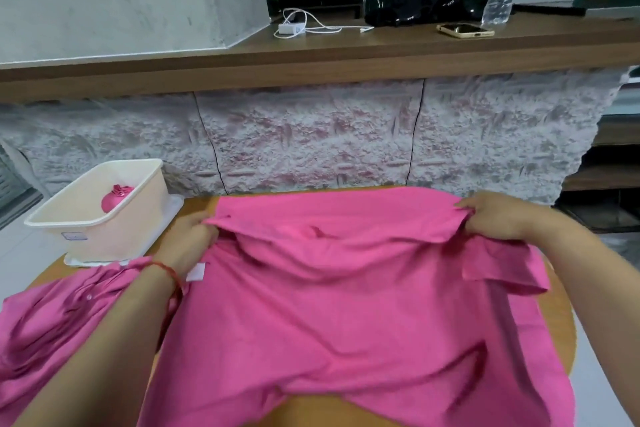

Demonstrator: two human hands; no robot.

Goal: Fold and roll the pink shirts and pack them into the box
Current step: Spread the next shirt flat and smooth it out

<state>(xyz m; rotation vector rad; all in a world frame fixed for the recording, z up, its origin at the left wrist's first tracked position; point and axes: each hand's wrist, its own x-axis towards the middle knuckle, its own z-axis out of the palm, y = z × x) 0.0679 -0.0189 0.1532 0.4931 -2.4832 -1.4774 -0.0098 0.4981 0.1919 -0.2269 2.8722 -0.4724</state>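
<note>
1. Pink shirt [346, 305] is spread on the table [564, 329]; I see left hand [188, 236] and right hand [498, 218] each pinching its far edge.
2. I'd fold that edge evenly, keeping it taut.
3. Box [104, 215] sits far left.

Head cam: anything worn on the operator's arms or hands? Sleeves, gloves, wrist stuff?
No gloves, and no sleeves in view: both forearms are bare. The left hand has a thin red thread bracelet around its wrist. The right hand and wrist carry nothing visible.
</note>
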